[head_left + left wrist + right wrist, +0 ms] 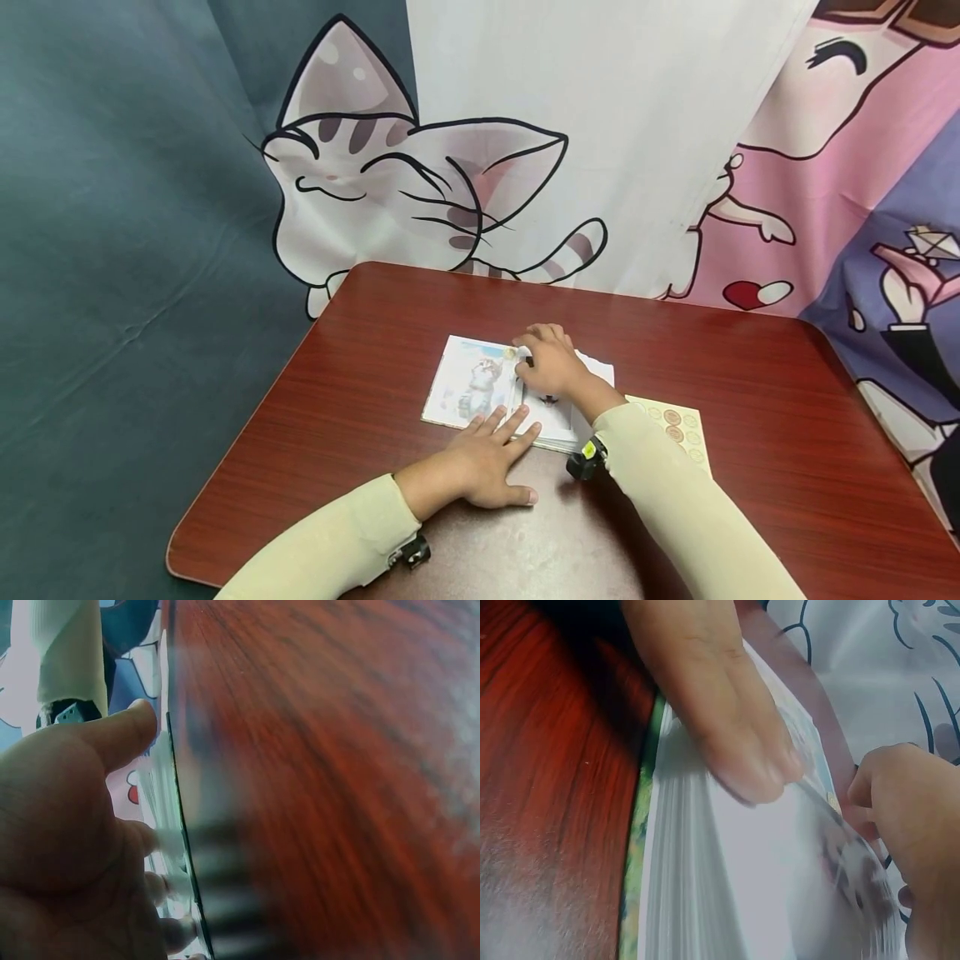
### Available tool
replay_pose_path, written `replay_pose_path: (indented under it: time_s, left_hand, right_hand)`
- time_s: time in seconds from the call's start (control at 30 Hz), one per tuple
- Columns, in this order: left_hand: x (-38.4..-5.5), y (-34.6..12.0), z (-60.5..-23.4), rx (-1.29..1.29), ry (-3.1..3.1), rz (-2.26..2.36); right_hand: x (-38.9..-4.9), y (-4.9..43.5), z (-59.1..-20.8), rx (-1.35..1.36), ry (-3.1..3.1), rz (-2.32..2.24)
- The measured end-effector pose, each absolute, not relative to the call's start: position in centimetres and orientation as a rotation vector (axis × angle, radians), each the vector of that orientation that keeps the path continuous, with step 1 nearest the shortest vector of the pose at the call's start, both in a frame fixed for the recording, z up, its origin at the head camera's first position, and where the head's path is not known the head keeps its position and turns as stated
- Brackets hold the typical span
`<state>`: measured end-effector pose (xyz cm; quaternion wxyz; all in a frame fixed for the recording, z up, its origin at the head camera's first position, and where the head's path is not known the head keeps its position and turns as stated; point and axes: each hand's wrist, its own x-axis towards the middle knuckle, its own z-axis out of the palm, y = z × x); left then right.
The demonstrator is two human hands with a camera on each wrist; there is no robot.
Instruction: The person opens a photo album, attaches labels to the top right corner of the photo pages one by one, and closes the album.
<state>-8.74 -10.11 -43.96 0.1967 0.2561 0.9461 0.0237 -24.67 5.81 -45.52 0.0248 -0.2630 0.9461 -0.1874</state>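
Observation:
An open book point(457, 383) lies on the table, a kitten pictured on its left page. My left hand point(487, 467) is spread flat, palm down, its fingertips resting on the book's near edge and its thumb on the table. In the left wrist view its palm point(60, 832) hides part of the book. Over the upper part of the right page, by the fold, is my right hand point(553, 364), fingers bent downward. A small round gold sticker point(510, 352) shows beside its fingertips; whether they pinch anything is hidden. The right wrist view shows the page edges point(690, 885) and left fingers point(727, 727).
Right of the book, partly under the right forearm, lies a pale yellow sheet of round stickers point(693, 429). Beneath everything is a reddish-brown table point(787, 433). Behind it hangs a curtain point(615, 150) printed with cartoon cats.

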Motion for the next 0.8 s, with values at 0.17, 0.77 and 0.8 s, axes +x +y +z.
replay_pose_path:
  time_s: [0.17,0.77,0.8]
  left_hand:
    - [-8.8,-10.1,-43.8,0.723,2.649,0.070]
    - [-9.6,-10.3,-44.0,0.785,2.768,0.334]
    - [-9.6,-10.3,-44.0,0.790,2.775,0.343]
  right_hand:
    - [-23.9,6.8,-45.2,-0.888,2.947,-0.674]
    - [-20.2,9.7,-44.9,-1.067,2.949,-0.796]
    - [-20.1,9.8,-44.9,-1.072,2.950,-0.805]
